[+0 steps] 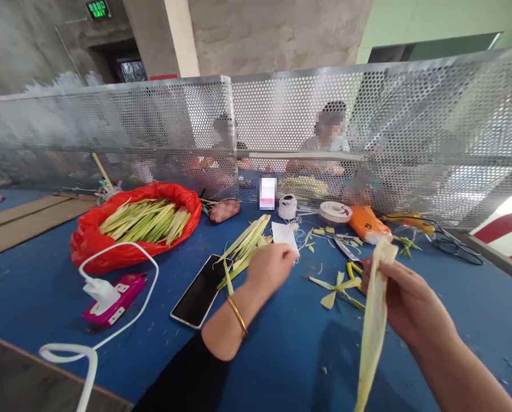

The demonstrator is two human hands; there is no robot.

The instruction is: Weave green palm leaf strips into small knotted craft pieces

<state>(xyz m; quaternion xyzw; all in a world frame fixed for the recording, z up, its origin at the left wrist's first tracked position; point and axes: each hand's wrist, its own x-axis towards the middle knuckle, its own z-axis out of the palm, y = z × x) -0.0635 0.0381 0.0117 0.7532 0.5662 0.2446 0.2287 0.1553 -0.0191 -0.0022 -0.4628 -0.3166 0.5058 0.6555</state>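
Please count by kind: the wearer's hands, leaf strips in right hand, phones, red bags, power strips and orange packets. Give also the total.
Hands: 2 (left hand, right hand)
Held leaf strip: 1
Phones: 2 (dark phone, lit phone)
Red bag: 1
Power strip: 1
Orange packet: 1
Total: 8

Leaf strips (148,220) lie in the bag (84,243), behind the power strip (131,284), with the flat phone (199,294) and scissors (346,250) farther right.
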